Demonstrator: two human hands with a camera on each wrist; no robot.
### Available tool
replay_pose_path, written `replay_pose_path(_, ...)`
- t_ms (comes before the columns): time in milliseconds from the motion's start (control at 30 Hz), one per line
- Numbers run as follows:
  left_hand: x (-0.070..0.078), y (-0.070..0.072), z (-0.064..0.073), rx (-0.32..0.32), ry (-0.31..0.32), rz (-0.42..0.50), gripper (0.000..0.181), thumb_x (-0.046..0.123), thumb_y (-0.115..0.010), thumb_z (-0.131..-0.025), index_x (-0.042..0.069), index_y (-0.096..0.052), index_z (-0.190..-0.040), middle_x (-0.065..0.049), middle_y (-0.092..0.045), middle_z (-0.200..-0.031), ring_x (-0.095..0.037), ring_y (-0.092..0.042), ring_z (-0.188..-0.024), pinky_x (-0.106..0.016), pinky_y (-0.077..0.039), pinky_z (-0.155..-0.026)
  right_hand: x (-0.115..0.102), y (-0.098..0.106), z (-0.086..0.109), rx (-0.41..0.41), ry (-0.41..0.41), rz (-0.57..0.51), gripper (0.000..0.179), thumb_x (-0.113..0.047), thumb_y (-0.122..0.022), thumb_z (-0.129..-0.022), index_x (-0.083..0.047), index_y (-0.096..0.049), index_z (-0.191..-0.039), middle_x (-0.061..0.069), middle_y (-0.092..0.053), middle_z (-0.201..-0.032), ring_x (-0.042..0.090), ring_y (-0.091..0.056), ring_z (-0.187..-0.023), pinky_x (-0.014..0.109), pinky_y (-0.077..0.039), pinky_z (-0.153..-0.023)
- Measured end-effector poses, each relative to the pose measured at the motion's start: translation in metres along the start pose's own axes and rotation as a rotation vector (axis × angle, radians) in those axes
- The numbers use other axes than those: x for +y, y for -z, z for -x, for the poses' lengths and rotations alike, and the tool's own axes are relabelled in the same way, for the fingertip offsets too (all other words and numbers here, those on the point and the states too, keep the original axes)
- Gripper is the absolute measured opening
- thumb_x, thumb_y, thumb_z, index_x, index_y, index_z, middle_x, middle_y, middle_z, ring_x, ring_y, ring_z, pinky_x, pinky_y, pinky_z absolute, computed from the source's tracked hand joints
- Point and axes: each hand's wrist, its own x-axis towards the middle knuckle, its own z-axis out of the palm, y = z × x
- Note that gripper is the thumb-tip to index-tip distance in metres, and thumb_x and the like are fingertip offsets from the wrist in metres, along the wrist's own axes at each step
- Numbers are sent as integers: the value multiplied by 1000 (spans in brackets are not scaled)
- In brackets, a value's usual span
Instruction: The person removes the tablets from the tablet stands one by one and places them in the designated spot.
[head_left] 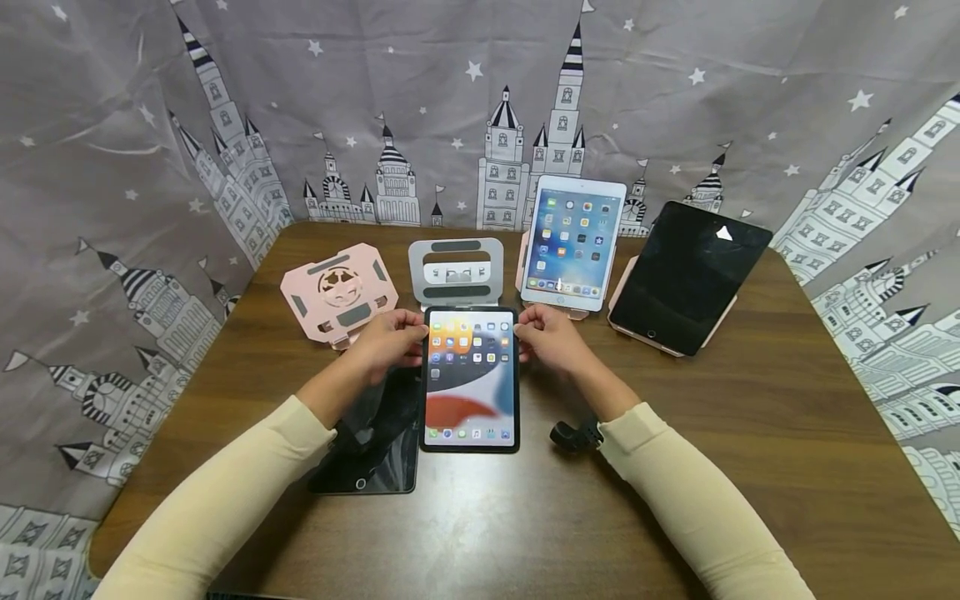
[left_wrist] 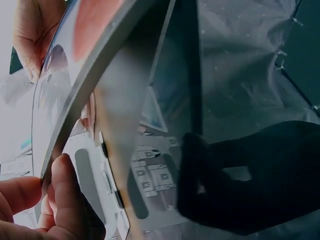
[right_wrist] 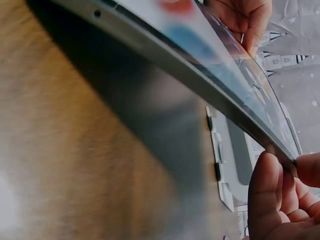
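A tablet with a lit home screen (head_left: 471, 383) is held at its two upper side edges. The left hand (head_left: 390, 340) pinches its left edge between thumb and fingers, and the right hand (head_left: 553, 337) pinches the right one. Both wrist views show the tablet raised off the table at that end, its thin metal side (right_wrist: 200, 87) facing the camera. Just behind the top edge stands a grey tablet stand (head_left: 456, 293) with dark pads. Under the left forearm lies a dark tablet (head_left: 382, 458), glossy enough to mirror the left hand in the left wrist view.
A pink stand (head_left: 341, 287) stands at the back left. At the back right, a white tablet (head_left: 573, 242) and a black tablet (head_left: 686, 275) lean on pink stands. A small black object (head_left: 573, 437) lies by the right sleeve. A castle-print cloth (head_left: 420, 75) hangs behind the wooden table (head_left: 750, 450).
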Motion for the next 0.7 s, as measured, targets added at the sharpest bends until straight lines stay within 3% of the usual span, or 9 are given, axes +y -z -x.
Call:
replay_pose_path(200,-8,-3,4,-32,16,-13,24,9,-52,-103,-5,-50,-122,-13,-56,-102,-18,-58,-78,-27,-58,-66,7,1,4,-47,-61,0,12,-4,-53,-101,4,-50,-109,12,-55,-85,17,-58,-68,29,-57,-61)
replay_pose_path(400,-9,-5,6,-64,6,-54,17,6,-52,-101,-6,-51,-114,-12,-55,-98,-17,-56,-75,-29,-58,-66,8,2,10,-79,-105,-7,13,-3,-53,-100,5,-49,-109,13,-54,-85,17,-58,-67,28,-57,-61)
replay_pose_path(533,-10,-5,6,-83,3,-123,17,5,-52,-100,-6,-51,-113,-13,-55,-98,-19,-57,-77,-33,-59,-70,11,4,13,-110,-107,37,12,-3,-54,-100,4,-50,-108,13,-55,-86,17,-60,-68,28,-58,-62)
replay_pose_path(700,-11,-4,6,-87,-5,-285,17,6,-57,-98,-6,-54,-110,-15,-59,-95,-20,-62,-76,-34,-58,-70,17,3,15,-152,-101,101,10,-5,-56,-100,3,-52,-104,12,-58,-83,17,-61,-65,27,-57,-61)
